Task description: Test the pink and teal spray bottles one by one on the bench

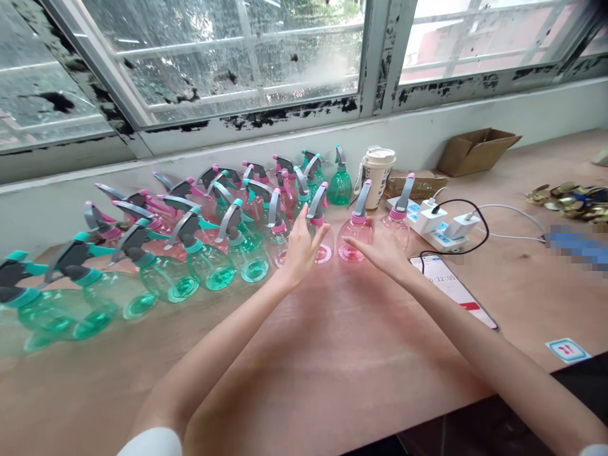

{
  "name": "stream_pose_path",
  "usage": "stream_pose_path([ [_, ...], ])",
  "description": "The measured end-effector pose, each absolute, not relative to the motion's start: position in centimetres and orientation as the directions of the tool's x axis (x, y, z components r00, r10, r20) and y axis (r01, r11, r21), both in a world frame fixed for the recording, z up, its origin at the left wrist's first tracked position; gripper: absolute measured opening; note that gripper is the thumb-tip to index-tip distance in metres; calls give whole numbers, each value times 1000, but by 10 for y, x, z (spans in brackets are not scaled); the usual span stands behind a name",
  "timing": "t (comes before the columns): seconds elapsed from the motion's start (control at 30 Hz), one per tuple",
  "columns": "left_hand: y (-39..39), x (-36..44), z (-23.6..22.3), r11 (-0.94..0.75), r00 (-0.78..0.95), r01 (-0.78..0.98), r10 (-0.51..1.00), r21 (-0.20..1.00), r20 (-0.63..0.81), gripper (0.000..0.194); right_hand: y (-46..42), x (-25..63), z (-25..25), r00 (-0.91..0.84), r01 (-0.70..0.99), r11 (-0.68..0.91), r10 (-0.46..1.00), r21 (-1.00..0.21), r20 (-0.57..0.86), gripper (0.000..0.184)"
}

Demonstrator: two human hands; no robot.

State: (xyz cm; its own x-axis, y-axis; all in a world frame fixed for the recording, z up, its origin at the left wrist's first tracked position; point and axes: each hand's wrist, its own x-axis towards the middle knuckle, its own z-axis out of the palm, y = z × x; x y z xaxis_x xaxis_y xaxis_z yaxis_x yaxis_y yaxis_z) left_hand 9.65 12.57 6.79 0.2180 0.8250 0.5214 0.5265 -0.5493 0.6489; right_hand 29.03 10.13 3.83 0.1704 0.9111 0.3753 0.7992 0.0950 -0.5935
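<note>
My left hand point(300, 248) is raised with its fingers stretched up and its thumb apart, beside a pink spray bottle point(325, 242). That bottle has a grey and pink trigger head and is partly covered by the hand. My right hand point(386, 252) reaches in between two other pink spray bottles. Its thumb points left across the front of one pink bottle point(350, 254), while the other pink bottle point(403, 233) stands behind its fingers. Neither hand is wrapped round a bottle; whether the right one touches is unclear. All these bottles stand upright.
Rows of green spray bottles point(211, 271) and pink ones line the left and back of the table point(304, 354). A paper cup point(378, 174), power strip point(449, 239), phone point(458, 288), open cardboard box point(475, 153) and numbered card point(567, 350) are to the right. A window wall is behind.
</note>
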Motion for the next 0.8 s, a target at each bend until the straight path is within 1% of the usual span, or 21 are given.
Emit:
stream_pose_path([
  [0.1,93,76,67,-564,265,539,819,626,509,54,89,292,38,161,825,74,919,-560,360,60],
  [0.17,71,57,66,-552,294,538,831,636,472,50,73,290,39,140,838,77,927,-541,348,61],
  [0.23,52,40,63,-511,320,523,859,682,398,44,53,284,40,98,852,83,945,-517,313,61],
  [0.3,37,26,62,-460,346,507,883,729,316,44,32,271,43,69,868,77,959,-490,274,61],
  [0.33,32,22,62,-439,358,498,890,748,284,48,22,261,45,43,873,95,962,-479,269,61],
  [0.4,25,16,63,-420,382,475,890,773,249,60,8,238,46,-29,856,160,964,-492,263,58],
  [0.47,20,14,66,-418,394,441,885,794,248,75,0,211,45,-115,827,268,942,-494,316,49],
  [0.53,17,13,72,-424,387,404,882,810,269,82,-2,184,41,-193,813,356,911,-460,364,48],
  [0.63,11,5,82,-441,324,381,887,813,329,75,-4,149,35,-277,786,447,872,-426,403,47],
  [0.73,7,-8,88,-431,255,352,898,831,358,58,-10,125,33,-329,752,514,835,-413,441,49],
  [0.8,5,-17,89,-425,231,332,902,842,365,44,-11,120,34,-382,694,570,809,-440,447,54],
])
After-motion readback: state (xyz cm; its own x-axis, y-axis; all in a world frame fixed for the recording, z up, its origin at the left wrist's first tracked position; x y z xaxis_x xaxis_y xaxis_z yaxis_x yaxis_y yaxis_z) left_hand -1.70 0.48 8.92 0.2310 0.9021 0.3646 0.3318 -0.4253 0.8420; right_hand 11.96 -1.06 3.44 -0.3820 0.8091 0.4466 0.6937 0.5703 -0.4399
